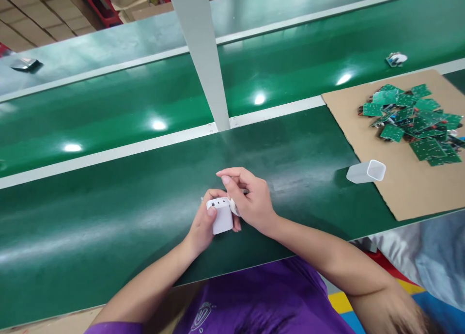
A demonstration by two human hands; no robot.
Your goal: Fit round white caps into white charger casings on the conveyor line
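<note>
A white charger [223,221] with a row of ports on its upper end is held in my left hand [201,222], thumb on its front face and fingers behind. Just to its right, my right hand [255,200] is closed, its index finger and thumb pointing left above the charger's edge. A small crumpled whitish piece [234,207] shows under the right fingers, against the charger's side; its kind cannot be made out. Both hands are just above the dark green tabletop [145,193].
To the right, a white hollow casing [359,172] lies by a cardboard sheet [385,188] bearing many green circuit boards [428,123]. A grey post [199,48] rises ahead, beside the green belt [290,72]. A small white-and-green part [396,59] sits on the belt.
</note>
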